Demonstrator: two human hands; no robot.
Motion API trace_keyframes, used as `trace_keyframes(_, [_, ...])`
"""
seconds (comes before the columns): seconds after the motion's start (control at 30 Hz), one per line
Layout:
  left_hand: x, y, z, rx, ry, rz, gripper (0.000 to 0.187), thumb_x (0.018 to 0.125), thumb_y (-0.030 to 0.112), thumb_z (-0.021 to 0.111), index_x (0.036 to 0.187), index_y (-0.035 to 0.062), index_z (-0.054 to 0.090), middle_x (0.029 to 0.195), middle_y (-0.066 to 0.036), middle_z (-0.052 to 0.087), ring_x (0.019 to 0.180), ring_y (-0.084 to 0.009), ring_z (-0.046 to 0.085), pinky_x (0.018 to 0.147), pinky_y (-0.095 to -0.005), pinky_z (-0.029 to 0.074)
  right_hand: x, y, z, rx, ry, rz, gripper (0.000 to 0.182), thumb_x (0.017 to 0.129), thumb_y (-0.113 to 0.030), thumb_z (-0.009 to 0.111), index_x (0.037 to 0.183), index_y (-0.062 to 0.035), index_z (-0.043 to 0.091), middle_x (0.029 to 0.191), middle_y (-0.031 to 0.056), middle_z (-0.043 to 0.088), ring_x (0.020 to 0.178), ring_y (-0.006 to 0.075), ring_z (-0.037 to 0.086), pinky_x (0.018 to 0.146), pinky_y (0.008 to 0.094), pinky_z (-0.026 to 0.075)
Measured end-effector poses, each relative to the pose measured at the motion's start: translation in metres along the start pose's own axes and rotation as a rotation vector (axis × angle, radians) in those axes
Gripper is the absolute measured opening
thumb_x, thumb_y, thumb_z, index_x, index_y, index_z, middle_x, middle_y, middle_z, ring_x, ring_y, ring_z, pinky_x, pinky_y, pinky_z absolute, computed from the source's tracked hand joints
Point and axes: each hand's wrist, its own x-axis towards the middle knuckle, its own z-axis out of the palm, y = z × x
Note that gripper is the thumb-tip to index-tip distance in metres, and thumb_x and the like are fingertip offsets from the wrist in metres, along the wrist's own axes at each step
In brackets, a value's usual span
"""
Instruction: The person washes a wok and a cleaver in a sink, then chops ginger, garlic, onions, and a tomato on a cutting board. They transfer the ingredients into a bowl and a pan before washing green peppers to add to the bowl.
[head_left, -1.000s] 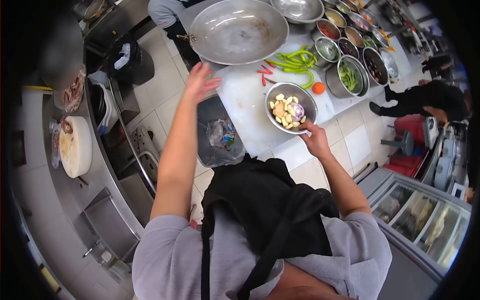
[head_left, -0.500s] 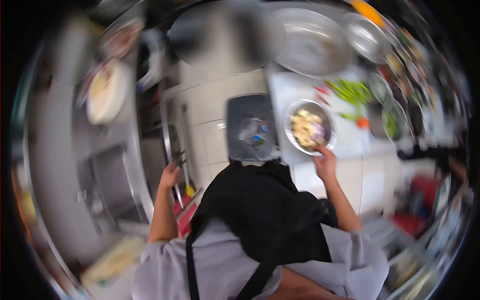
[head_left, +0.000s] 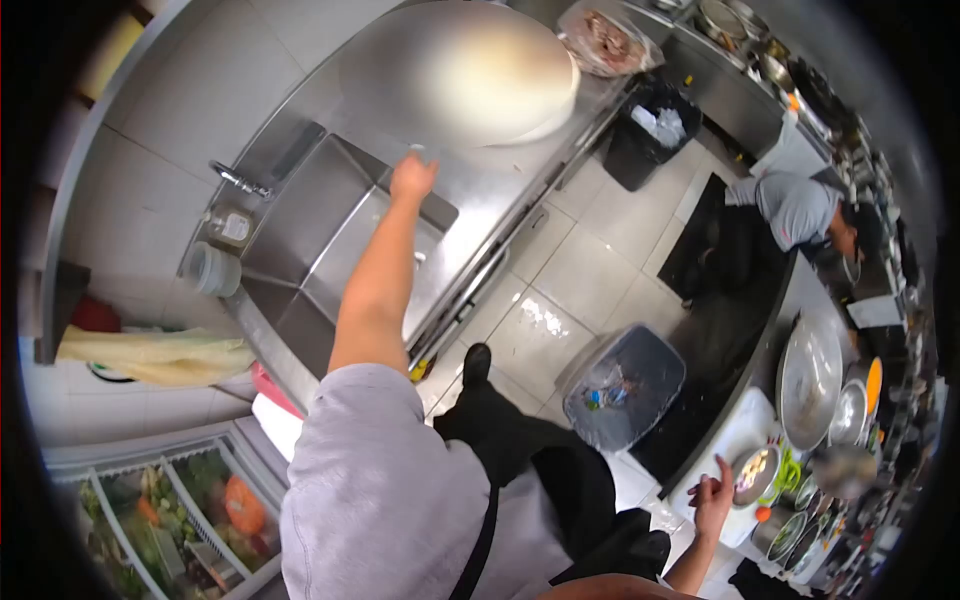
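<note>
My left hand reaches out over the inner edge of the steel sink, its fingers drawn together. A small pale bit shows at the fingertips, too little to name. Just beyond that hand is a large round pale thing, partly blurred. At the lower right my right hand is raised beside a metal bowl of pale cut pieces, its fingers apart and nothing in them. The bowl stands on a white cutting board, near green peppers.
A grey bin with a liner stands on the tiled floor, and a black bin farther off. Another person bends over the far counter. A tap rises behind the sink. A vegetable drawer is at lower left.
The view has turned left toward the sink. My right hand has come off the bowl's rim. My left arm has stretched forward over the sink's edge.
</note>
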Motion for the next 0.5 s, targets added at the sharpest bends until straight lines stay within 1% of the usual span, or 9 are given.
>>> trace_keyframes(0.03, [0.03, 0.008, 0.007, 0.046, 0.059, -0.123, 0.058, 0.089, 0.044, 0.067, 0.13, 0.005, 0.059, 0.126, -0.02, 0.062, 0.119, -0.0372, 0.06, 0.098, -0.047, 0.05, 0.012, -0.027, 0.027, -0.043, -0.079, -0.01, 0.049, 0.097, -0.009, 0.057, 0.145, -0.009, 0.047, 0.065, 0.0004, 0.055, 0.056, 0.0093, 0.059, 0.049, 0.0241, 0.047])
trace_keyframes(0.1, [0.084, 0.003, 0.025, 0.03, 0.024, -0.191, 0.061, 0.089, 0.045, 0.066, 0.134, 0.0051, 0.054, 0.134, -0.02, 0.057, 0.124, -0.0372, 0.056, 0.1, -0.0477, 0.049, 0.033, -0.078, 0.083, -0.07, -0.286, -0.023, 0.044, 0.094, -0.007, 0.062, 0.137, -0.007, 0.053, 0.081, 0.0045, 0.063, 0.067, 0.0107, 0.062, 0.059, 0.0257, 0.052])
trace_keyframes(0.13, [0.112, -0.003, 0.036, 0.036, -0.016, -0.25, 0.064, 0.089, 0.045, 0.065, 0.138, 0.0053, 0.049, 0.141, -0.02, 0.051, 0.129, -0.0372, 0.053, 0.102, -0.0483, 0.048, 0.049, -0.102, 0.114, -0.14, -0.385, -0.096, 0.044, 0.093, -0.006, 0.063, 0.136, -0.006, 0.055, 0.077, 0.0056, 0.063, 0.067, 0.0126, 0.062, 0.061, 0.028, 0.052])
trace_keyframes(0.23, [0.164, -0.027, 0.066, 0.052, 0.018, -0.17, 0.066, 0.089, 0.043, 0.065, 0.136, -0.0006, 0.049, 0.138, -0.025, 0.055, 0.125, -0.0401, 0.057, 0.103, -0.0499, 0.047, 0.091, -0.23, 0.214, -0.487, -0.658, -0.367, 0.043, 0.091, -0.01, 0.067, 0.133, -0.0071, 0.058, 0.076, 0.0118, 0.063, 0.066, 0.022, 0.062, 0.067, 0.0332, 0.052])
trace_keyframes(0.3, [0.173, -0.029, 0.05, -0.024, -0.052, -0.204, 0.061, 0.09, 0.042, 0.063, 0.132, -0.0009, 0.052, 0.133, -0.025, 0.059, 0.122, -0.0382, 0.06, 0.101, -0.0486, 0.049, 0.132, -0.283, 0.294, -0.502, -0.787, -0.58, 0.042, 0.092, -0.016, 0.068, 0.132, -0.0093, 0.058, 0.081, 0.0147, 0.065, 0.068, 0.0285, 0.062, 0.068, 0.036, 0.051])
trace_keyframes(0.33, [0.167, -0.033, 0.035, -0.084, -0.127, -0.225, 0.056, 0.09, 0.04, 0.061, 0.128, -0.0012, 0.054, 0.128, -0.025, 0.063, 0.119, -0.0362, 0.063, 0.099, -0.0473, 0.05, 0.156, -0.295, 0.341, -0.392, -0.767, -0.704, 0.039, 0.094, -0.018, 0.066, 0.131, -0.0089, 0.059, 0.085, 0.0139, 0.066, 0.069, 0.0261, 0.062, 0.067, 0.0363, 0.05])
trace_keyframes(0.4, [0.152, -0.058, 0.016, -0.157, -0.161, -0.182, 0.054, 0.09, 0.039, 0.061, 0.123, -0.004, 0.056, 0.121, -0.028, 0.065, 0.115, -0.0394, 0.063, 0.098, -0.0478, 0.051, 0.211, -0.337, 0.444, -0.233, -0.866, -0.642, 0.044, 0.097, -0.021, 0.063, 0.137, -0.0069, 0.054, 0.086, 0.0082, 0.065, 0.077, 0.0153, 0.062, 0.066, 0.0329, 0.05])
trace_keyframes(0.43, [0.141, -0.072, 0.006, -0.228, -0.192, -0.121, 0.053, 0.089, 0.037, 0.061, 0.117, -0.0069, 0.058, 0.115, -0.03, 0.067, 0.112, -0.0426, 0.064, 0.096, -0.0483, 0.051, 0.212, -0.377, 0.491, 0.005, -0.886, -0.579, 0.053, 0.098, -0.022, 0.062, 0.146, -0.0069, 0.044, 0.092, 0.0058, 0.064, 0.082, 0.0148, 0.062, 0.068, 0.0322, 0.051])
trace_keyframes(0.5, [0.096, -0.104, 0.004, -0.472, -0.139, -0.073, 0.048, 0.087, 0.033, 0.061, 0.11, -0.01, 0.06, 0.108, -0.034, 0.066, 0.11, -0.0488, 0.062, 0.094, -0.0503, 0.05, 0.21, -0.434, 0.577, 0.276, -0.866, -0.328, 0.066, 0.1, -0.023, 0.059, 0.156, -0.0092, 0.025, 0.098, 0.0096, 0.065, 0.086, 0.0192, 0.063, 0.075, 0.0333, 0.054])
